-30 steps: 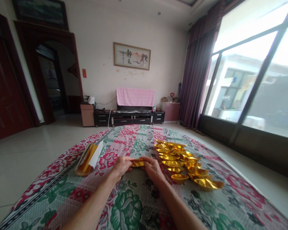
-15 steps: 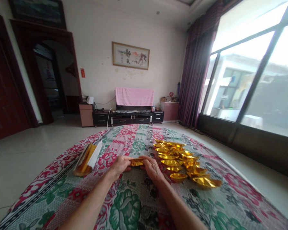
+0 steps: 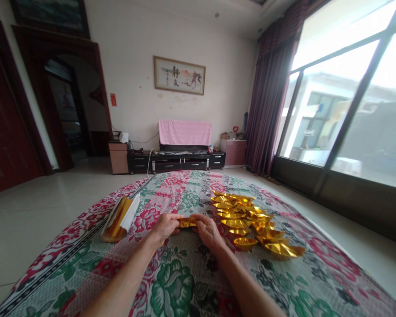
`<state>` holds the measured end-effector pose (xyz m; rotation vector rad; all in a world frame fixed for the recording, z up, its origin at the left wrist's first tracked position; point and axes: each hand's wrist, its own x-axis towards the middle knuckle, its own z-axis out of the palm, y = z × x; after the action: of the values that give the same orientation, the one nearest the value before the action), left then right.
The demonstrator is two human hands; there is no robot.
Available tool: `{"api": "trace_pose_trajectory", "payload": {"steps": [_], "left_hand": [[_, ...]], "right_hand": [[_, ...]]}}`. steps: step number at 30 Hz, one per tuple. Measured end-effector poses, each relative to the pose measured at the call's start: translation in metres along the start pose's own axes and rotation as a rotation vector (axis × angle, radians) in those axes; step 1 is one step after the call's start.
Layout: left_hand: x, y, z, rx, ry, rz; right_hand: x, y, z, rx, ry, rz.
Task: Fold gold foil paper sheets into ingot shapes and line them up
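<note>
A small folded piece of gold foil paper [image 3: 187,223] is stretched between my two hands, above the flowered cloth. My left hand [image 3: 165,229] pinches its left end between thumb and fingers. Its right end is gripped by my right hand [image 3: 208,230]; the fingertips partly cover both ends. Just right of my right hand lie several gold paper ingots [image 3: 246,243], boat-shaped and set out in rough rows. To the left of my left hand rests a curled stack of gold and white paper sheets [image 3: 120,218].
A floral cloth [image 3: 174,286] covers the rounded surface before me. Beyond it stands a low black TV cabinet [image 3: 171,165], with a pink cloth [image 3: 185,132] draped over what stands on it. A purple curtain [image 3: 267,101] and large windows are on the right, a dark doorway on the left.
Both hands keep hold of the gold paper in nearly the same place. The folded piece is tilted slightly differently, and the camera view has shifted a little.
</note>
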<state>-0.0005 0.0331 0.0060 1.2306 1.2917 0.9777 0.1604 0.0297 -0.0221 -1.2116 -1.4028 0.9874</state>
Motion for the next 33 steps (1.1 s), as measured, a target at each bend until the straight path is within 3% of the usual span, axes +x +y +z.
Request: {"api": "trace_pose_trajectory", "payload": {"steps": [11,24,33], "left_hand": [[-0.001,0.006,-0.005,0.034,0.04,-0.015],[-0.006,0.012,-0.005,0.077,0.091,-0.008],[-0.005,0.002,-0.016,0.12,-0.076,0.293]], "right_hand": [[-0.015,-0.024,-0.005,0.204,-0.034,-0.009],[-0.02,-0.018,0.002,0.033,-0.052,-0.241],[-0.019,-0.018,0.004,0.051,0.054,-0.185]]}}
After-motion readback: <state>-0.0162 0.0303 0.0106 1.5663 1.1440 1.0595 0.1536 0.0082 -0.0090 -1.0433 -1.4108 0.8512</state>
